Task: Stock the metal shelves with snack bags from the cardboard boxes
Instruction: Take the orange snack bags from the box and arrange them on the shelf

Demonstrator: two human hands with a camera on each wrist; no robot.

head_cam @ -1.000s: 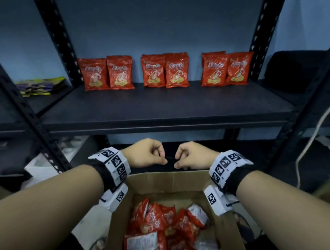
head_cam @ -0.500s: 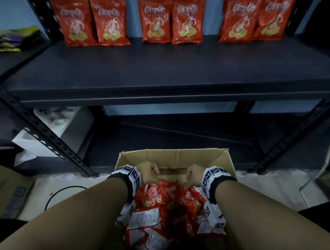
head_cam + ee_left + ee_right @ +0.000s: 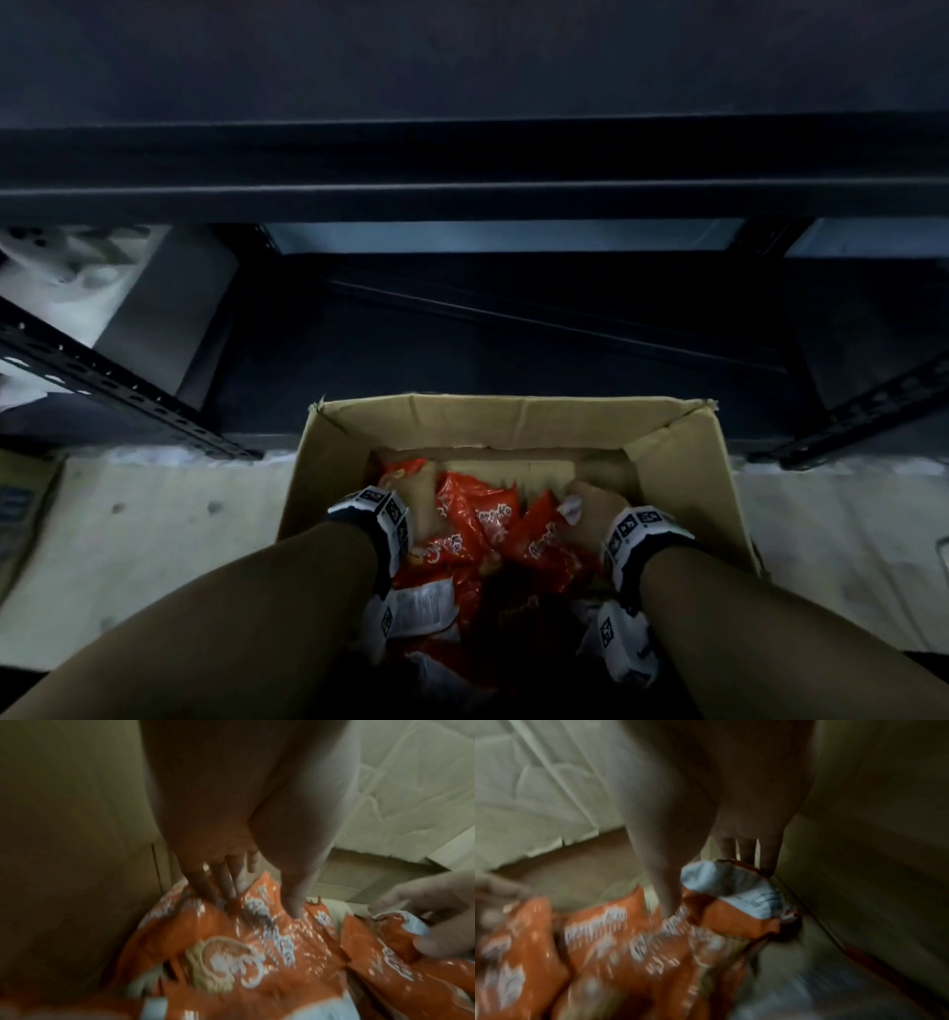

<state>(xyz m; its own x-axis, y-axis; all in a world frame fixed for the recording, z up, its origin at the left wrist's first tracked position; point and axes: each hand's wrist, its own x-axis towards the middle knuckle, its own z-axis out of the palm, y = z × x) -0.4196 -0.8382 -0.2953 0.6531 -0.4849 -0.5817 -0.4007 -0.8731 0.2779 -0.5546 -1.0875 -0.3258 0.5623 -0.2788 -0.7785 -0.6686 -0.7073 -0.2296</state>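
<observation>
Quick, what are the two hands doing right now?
Left hand: open, straight fingers and thumb reaching onto an orange snack bag in the cardboard box.
Right hand: open, fingers reaching around another bag's top; no grip yet.

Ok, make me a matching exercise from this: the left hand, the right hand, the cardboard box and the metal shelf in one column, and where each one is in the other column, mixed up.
Things
1. left hand
2. right hand
3. cardboard box
4. metal shelf

Places
A. on the pale floor, open at the top
B. by the box's right wall, at a bag with a white fold
C. dark, above and beyond the box
D. by the box's left wall, fingers down on an orange bag

Pairs: 1-D, 2-B, 3-A, 4-C
</observation>
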